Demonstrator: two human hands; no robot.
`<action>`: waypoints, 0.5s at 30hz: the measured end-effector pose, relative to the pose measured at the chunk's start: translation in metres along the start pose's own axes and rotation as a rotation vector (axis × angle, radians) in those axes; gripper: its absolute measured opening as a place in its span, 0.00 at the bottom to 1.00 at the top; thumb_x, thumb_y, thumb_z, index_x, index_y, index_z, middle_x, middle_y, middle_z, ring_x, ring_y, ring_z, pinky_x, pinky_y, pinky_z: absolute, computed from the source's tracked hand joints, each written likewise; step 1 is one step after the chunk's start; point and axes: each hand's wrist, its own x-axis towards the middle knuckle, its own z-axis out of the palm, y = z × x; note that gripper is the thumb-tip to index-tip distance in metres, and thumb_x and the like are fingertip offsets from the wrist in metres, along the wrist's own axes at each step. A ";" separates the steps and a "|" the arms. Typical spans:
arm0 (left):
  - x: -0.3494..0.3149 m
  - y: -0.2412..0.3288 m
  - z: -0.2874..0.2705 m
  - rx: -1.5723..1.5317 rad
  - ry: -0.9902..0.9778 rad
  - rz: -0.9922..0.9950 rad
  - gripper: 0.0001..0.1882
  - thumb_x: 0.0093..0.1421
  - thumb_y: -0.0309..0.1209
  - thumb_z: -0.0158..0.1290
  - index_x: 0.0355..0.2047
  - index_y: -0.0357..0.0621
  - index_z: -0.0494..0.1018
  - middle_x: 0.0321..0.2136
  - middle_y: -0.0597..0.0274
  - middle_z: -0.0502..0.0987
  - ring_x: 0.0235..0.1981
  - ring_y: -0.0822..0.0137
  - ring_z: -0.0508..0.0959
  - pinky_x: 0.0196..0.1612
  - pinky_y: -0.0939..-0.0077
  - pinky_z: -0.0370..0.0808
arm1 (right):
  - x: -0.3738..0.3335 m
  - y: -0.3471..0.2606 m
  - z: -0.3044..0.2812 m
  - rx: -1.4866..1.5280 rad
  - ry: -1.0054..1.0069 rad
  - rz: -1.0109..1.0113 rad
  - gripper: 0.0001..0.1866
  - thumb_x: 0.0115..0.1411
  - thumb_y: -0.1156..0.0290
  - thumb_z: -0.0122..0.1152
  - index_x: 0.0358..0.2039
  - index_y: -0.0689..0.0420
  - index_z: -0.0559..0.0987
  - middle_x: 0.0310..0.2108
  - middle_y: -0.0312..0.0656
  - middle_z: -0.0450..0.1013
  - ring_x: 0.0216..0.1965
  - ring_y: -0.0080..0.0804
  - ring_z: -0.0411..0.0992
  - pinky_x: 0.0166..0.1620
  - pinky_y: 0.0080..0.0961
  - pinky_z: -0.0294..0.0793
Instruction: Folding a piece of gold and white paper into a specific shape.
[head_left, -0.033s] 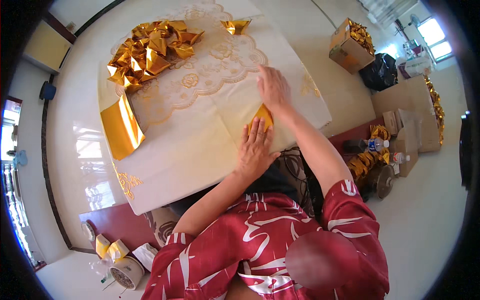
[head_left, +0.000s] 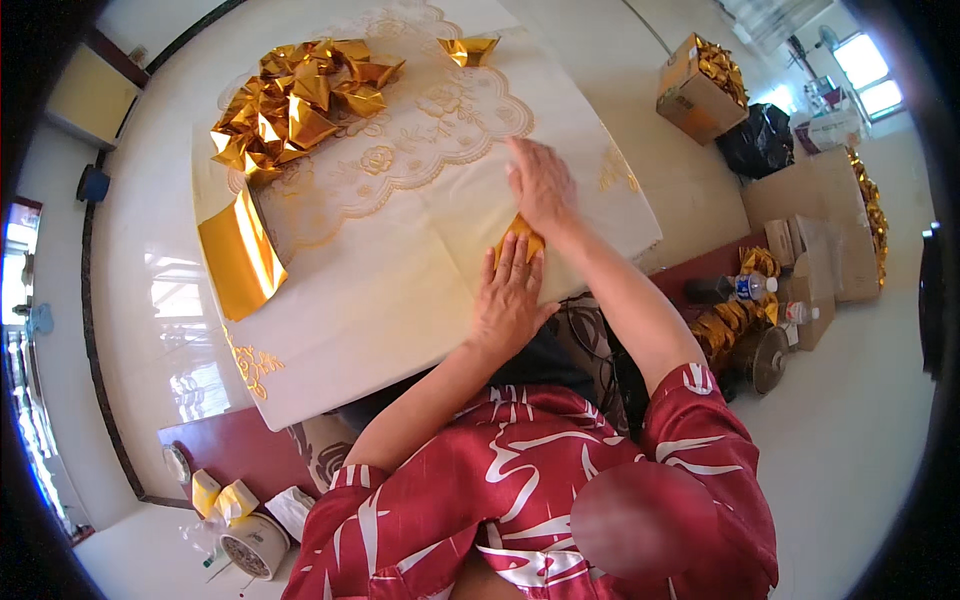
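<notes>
The left hand (head_left: pixel 505 300) lay flat, its fingers stretched out side by side and its thumb set apart, pressing on the foil (head_left: pixel 522 225) rather than pinching it. The foil was on the table (head_left: pixel 400 320), under those fingertips and against the heel of the right hand (head_left: pixel 543 188). The right hand reached past it with its fingers forward and blurred; whether they pinched anything, I could not tell.

Well to the right of the hands and farther out, a carton (head_left: pixel 690 112) stood on the floor, heaped to the top with gold pieces (head_left: pixel 722 68). Just beside it, nearer the hands, sat a black bag (head_left: pixel 758 140), its contents hidden. Nearer still was a larger carton (head_left: pixel 815 215), with more gold showing along its far edge. Right of the right forearm stood a dark-bottomed bottle (head_left: pixel 750 287) and a clear bottle (head_left: pixel 798 314), with a round pot (head_left: pixel 768 360) close by; what the pot held could not be made out.

Far to the left of the hands and behind them, a pale bowl (head_left: pixel 277 540) held something dark and grainy, with two yellow packs (head_left: pixel 236 500) just beside it.

Left of the hands, a gold sheet (head_left: pixel 240 260) lay curled at the table's edge; beyond it rose a pile (head_left: pixel 310 95) of folded gold, and one folded piece (head_left: pixel 468 51) sat apart, straight out from the hands.
</notes>
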 end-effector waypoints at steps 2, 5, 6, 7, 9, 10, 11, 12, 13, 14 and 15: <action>0.001 0.000 -0.003 -0.009 -0.014 -0.003 0.43 0.59 0.53 0.54 0.65 0.34 0.58 0.68 0.37 0.50 0.71 0.43 0.47 0.70 0.44 0.45 | -0.012 -0.006 -0.001 0.043 0.071 -0.104 0.22 0.63 0.68 0.54 0.58 0.53 0.70 0.55 0.45 0.70 0.58 0.43 0.66 0.58 0.44 0.65; 0.004 0.002 -0.010 -0.014 -0.038 -0.003 0.44 0.59 0.54 0.54 0.65 0.35 0.58 0.68 0.37 0.49 0.71 0.43 0.47 0.70 0.45 0.45 | -0.007 -0.001 -0.004 -0.065 0.067 -0.224 0.24 0.63 0.67 0.54 0.59 0.54 0.68 0.55 0.44 0.69 0.60 0.42 0.64 0.62 0.43 0.60; 0.003 0.003 -0.011 -0.011 -0.040 -0.002 0.44 0.59 0.54 0.54 0.65 0.35 0.58 0.68 0.37 0.49 0.71 0.43 0.46 0.70 0.45 0.45 | -0.006 -0.001 -0.002 -0.065 0.061 -0.212 0.24 0.63 0.67 0.54 0.59 0.54 0.68 0.55 0.44 0.69 0.60 0.42 0.64 0.62 0.43 0.60; 0.005 0.003 -0.010 -0.013 -0.039 -0.004 0.44 0.59 0.54 0.54 0.65 0.35 0.58 0.68 0.37 0.49 0.71 0.43 0.46 0.70 0.45 0.45 | -0.001 0.001 -0.002 -0.055 0.042 -0.187 0.23 0.62 0.66 0.55 0.58 0.54 0.69 0.53 0.43 0.70 0.58 0.42 0.65 0.60 0.43 0.62; 0.005 0.002 -0.008 -0.004 -0.047 -0.003 0.43 0.59 0.54 0.53 0.65 0.35 0.58 0.68 0.37 0.50 0.71 0.43 0.47 0.70 0.45 0.45 | 0.010 0.007 -0.002 -0.046 0.024 -0.171 0.23 0.62 0.66 0.55 0.58 0.54 0.70 0.52 0.42 0.70 0.57 0.42 0.66 0.59 0.44 0.63; 0.005 0.003 -0.009 -0.004 -0.049 -0.008 0.43 0.59 0.54 0.53 0.65 0.35 0.58 0.68 0.37 0.50 0.71 0.43 0.47 0.70 0.45 0.45 | 0.010 0.007 -0.001 -0.038 0.015 -0.153 0.22 0.62 0.65 0.55 0.57 0.53 0.70 0.51 0.41 0.71 0.56 0.41 0.67 0.57 0.43 0.64; 0.007 0.003 -0.011 0.006 -0.047 -0.007 0.43 0.59 0.54 0.53 0.65 0.35 0.58 0.68 0.38 0.51 0.71 0.43 0.48 0.70 0.46 0.46 | 0.011 0.008 0.000 -0.030 0.008 -0.136 0.21 0.62 0.65 0.55 0.56 0.52 0.71 0.50 0.40 0.71 0.54 0.41 0.68 0.56 0.43 0.65; 0.008 0.004 -0.013 0.017 -0.042 -0.007 0.43 0.60 0.54 0.53 0.65 0.35 0.59 0.68 0.38 0.51 0.71 0.44 0.48 0.70 0.46 0.46 | 0.014 0.008 0.001 -0.025 0.008 -0.141 0.21 0.62 0.65 0.55 0.56 0.52 0.71 0.50 0.40 0.71 0.54 0.41 0.68 0.56 0.43 0.65; 0.006 0.003 -0.012 0.026 -0.037 -0.012 0.43 0.60 0.54 0.53 0.65 0.35 0.59 0.68 0.38 0.51 0.71 0.44 0.48 0.70 0.46 0.46 | 0.023 0.010 0.002 -0.107 -0.040 -0.053 0.20 0.62 0.65 0.56 0.55 0.52 0.72 0.50 0.40 0.71 0.54 0.40 0.68 0.54 0.43 0.67; 0.006 0.002 -0.011 0.022 -0.026 -0.002 0.42 0.60 0.54 0.52 0.65 0.35 0.59 0.68 0.38 0.52 0.71 0.44 0.48 0.70 0.46 0.46 | 0.033 0.014 0.001 -0.194 -0.084 0.036 0.20 0.62 0.64 0.56 0.54 0.51 0.72 0.50 0.39 0.72 0.54 0.40 0.69 0.53 0.43 0.68; 0.006 0.002 -0.009 0.017 -0.013 0.009 0.42 0.60 0.54 0.52 0.64 0.35 0.59 0.67 0.38 0.52 0.71 0.44 0.48 0.70 0.46 0.46 | 0.043 0.018 -0.001 -0.250 -0.084 0.062 0.18 0.62 0.64 0.56 0.53 0.52 0.73 0.48 0.41 0.73 0.52 0.41 0.70 0.51 0.43 0.70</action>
